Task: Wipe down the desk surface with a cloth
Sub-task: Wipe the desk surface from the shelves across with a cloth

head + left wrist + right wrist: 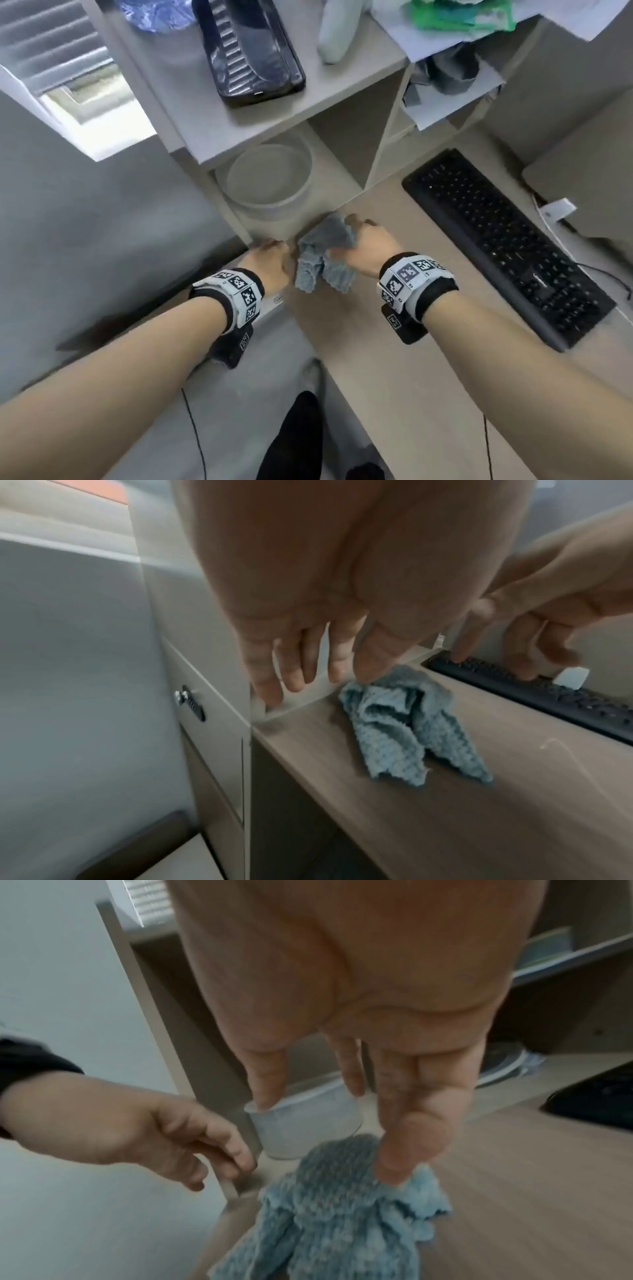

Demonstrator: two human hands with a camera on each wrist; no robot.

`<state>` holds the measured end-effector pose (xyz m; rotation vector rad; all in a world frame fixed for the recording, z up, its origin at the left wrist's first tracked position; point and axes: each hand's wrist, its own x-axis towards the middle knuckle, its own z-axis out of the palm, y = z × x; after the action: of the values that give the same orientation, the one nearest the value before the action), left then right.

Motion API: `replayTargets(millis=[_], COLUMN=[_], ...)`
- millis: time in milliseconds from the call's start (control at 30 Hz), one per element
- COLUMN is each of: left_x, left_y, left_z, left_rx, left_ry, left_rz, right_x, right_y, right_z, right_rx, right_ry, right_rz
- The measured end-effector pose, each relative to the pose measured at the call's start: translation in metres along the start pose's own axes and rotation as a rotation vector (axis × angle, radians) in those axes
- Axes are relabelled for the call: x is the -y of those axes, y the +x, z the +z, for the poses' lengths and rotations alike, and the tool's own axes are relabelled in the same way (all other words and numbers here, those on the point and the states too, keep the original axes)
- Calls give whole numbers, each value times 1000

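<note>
1. Nearest to us are our two bare arms, reaching out from the bottom of the head view. Each one has a band with black and white squares at the wrist.
2. Our left hand (270, 265) sits at the near left corner of the bench (394, 359), close to the side of the shelf unit (239, 113). Its fingers hang loose and a bit spread. It holds nothing.
3. Our right hand (364, 245) is just to the right of it. It pinches the blue cloth (323, 255) between the thumb (407, 1139) and the fingers, and the other fingers point down.
4. The cloth is bunched up, not spread flat. Its top is lifted in our right hand, and its loose ends droop down to the bench, near the left corner.
5. We think the wiping has hardly begun, or we are just getting a good hold. We cannot see any wet marks or clean patches, so we cannot tell how much is done. Most of the bench looks left to wipe.
6. A little farther, a round clear tub (270, 178) sits in the low shelf space.
7. To the far right, a black keyboard (507, 246) lies on the bench. It may be in the way when we wipe there.
</note>
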<state>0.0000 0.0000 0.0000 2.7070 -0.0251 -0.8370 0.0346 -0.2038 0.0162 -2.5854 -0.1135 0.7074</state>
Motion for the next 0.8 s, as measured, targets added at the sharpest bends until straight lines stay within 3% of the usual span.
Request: replayTargets(millis=[133, 233, 400, 533, 667, 800], left_x=[15, 16, 3, -13, -24, -22], left_y=[15, 21, 21, 24, 27, 29], left_z=[17, 27, 39, 41, 48, 55], left_rx=[23, 28, -40, -74, -23, -14], left_ry=[-35, -56, -39, -68, -31, 19], left_rz=[-50, -54, -89, -124, -172, -158], right_x=[11, 6, -25, -90, -134, -116], right_y=[28, 34, 10, -13, -31, -41], right_z=[48, 74, 47, 5, -2, 42], right_rx=[102, 67, -39, -199, -60, 15], right_ry=[-234, -342, -104, -92, -108, -188], right_rz=[28, 2, 58, 198, 374, 222])
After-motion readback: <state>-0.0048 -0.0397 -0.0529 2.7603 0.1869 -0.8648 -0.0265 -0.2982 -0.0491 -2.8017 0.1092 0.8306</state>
